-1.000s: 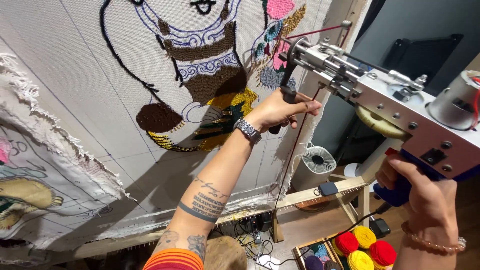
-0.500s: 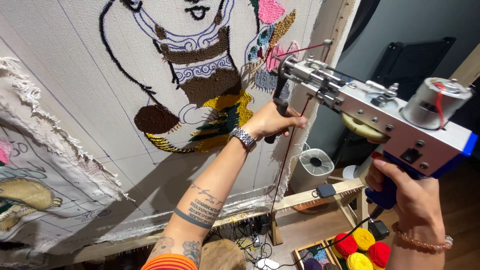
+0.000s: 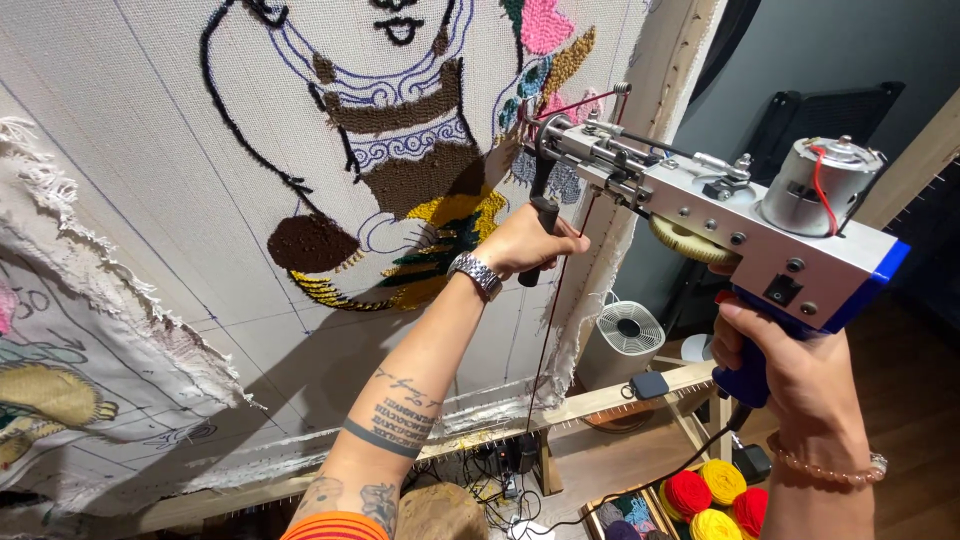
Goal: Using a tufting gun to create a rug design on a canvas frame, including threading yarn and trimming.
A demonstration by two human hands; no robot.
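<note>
I hold a metal tufting gun with a silver motor and a blue rear end against a stretched white cloth that carries a partly tufted figure in brown, yellow, green and pink. My left hand is closed around the gun's black front handle, a metal watch on its wrist. My right hand grips the blue rear handle, a bead bracelet on the wrist. The gun's needle tip sits at the pink and teal patch of the design. A dark red yarn hangs down from the gun.
A wooden frame holds the cloth. Red and yellow yarn balls lie in a box on the floor at lower right. A small white fan stands behind the frame. Cables and a power strip lie under it.
The gun has shifted left and slightly down along the cloth with both hands still on its handles. The view has moved closer.
</note>
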